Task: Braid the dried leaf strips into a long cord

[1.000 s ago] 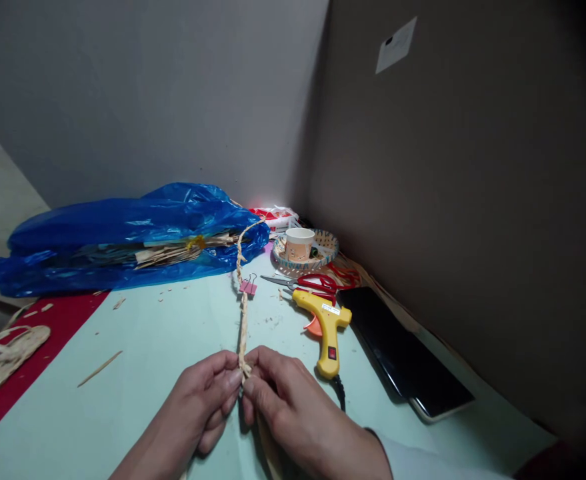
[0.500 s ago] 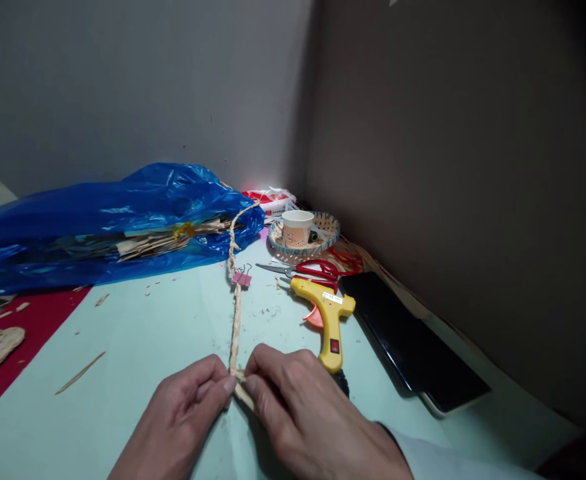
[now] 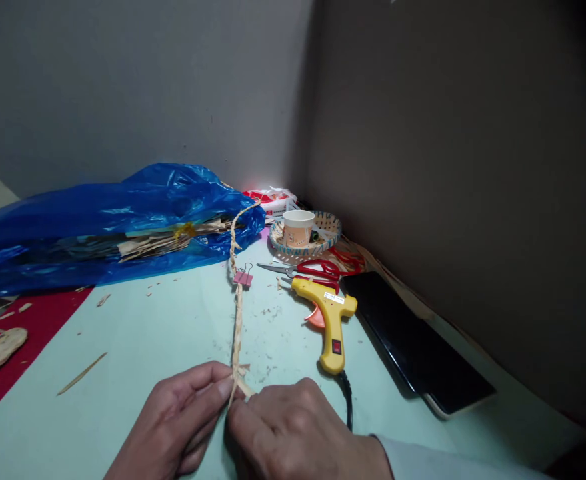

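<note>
A pale braided cord of dried plant fibre [image 3: 238, 327] runs down the middle of the table toward me. A pink binder clip [image 3: 243, 279] grips it farther up. My left hand [image 3: 183, 413] is closed, pinching the near end of the braid between thumb and forefinger. Just right of it, my right hand [image 3: 293, 427] is closed on the loose strands; its fingertips are partly hidden behind the knuckles. One flat strand [image 3: 244, 388] spans the gap between the hands, and a short stub sticks out at the braid's right side.
Right of the braid lie a yellow glue gun [image 3: 330, 320], red-handled scissors [image 3: 317, 268] and a black tablet-like device [image 3: 413, 340]. Behind them, a woven tray [image 3: 333, 233] bears a paper cup [image 3: 299, 230]. A blue plastic bag [image 3: 73, 207] with dried leaves lies back left.
My right hand has moved down and slightly left from the braid's end, pulling at the strands. The glue gun's black cord now shows more. My left hand stays nearly in place.
</note>
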Tool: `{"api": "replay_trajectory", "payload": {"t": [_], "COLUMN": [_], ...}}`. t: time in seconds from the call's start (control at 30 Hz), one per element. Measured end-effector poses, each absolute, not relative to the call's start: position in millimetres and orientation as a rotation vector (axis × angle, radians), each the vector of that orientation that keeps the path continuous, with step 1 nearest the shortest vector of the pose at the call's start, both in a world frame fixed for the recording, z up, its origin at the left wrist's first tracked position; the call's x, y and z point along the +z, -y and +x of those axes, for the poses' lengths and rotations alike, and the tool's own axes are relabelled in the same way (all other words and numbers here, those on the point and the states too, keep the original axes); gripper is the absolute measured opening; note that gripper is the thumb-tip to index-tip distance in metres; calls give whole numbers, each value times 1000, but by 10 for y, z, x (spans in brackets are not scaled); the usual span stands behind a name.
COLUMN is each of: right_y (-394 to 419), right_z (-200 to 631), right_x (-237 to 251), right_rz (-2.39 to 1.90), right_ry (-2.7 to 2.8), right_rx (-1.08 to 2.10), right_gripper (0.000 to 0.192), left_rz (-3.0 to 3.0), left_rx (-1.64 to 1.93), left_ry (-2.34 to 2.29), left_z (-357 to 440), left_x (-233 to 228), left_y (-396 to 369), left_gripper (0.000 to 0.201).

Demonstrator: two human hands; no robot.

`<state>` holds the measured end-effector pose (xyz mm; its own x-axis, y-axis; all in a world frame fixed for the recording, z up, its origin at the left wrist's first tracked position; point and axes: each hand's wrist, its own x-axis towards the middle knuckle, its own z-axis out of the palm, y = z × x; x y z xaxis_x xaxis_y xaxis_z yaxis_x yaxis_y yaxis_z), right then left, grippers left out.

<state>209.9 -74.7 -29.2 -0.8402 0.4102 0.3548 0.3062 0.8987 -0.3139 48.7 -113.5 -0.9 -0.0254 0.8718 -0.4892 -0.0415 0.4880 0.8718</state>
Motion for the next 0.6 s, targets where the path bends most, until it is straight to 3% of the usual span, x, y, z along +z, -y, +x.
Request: {"api": "replay_trajectory", "payload": {"t": [0.13, 0.33, 0.47, 0.6], "right_y": [744, 709, 621, 533], "right_z": [2114, 2126, 2120, 2065], "right_x": [-151, 82, 76, 31], "right_rz": [-550, -1144, -1083, -1001], "right_ry": [2669, 2155, 1995, 1952], "right_rx": [454, 1002, 1398, 1490], "right_gripper": [12, 15, 19, 18], "left_rz": [853, 815, 760, 749], "left_rx": [837, 848, 881, 881], "left_ry": [-1381, -1371, -1361, -1383], "left_z": [458, 415, 414, 424], "left_x": [-19, -27, -10, -13], "left_y": [1144, 1149, 1144, 1142], "left_gripper": [41, 38, 36, 35]}}
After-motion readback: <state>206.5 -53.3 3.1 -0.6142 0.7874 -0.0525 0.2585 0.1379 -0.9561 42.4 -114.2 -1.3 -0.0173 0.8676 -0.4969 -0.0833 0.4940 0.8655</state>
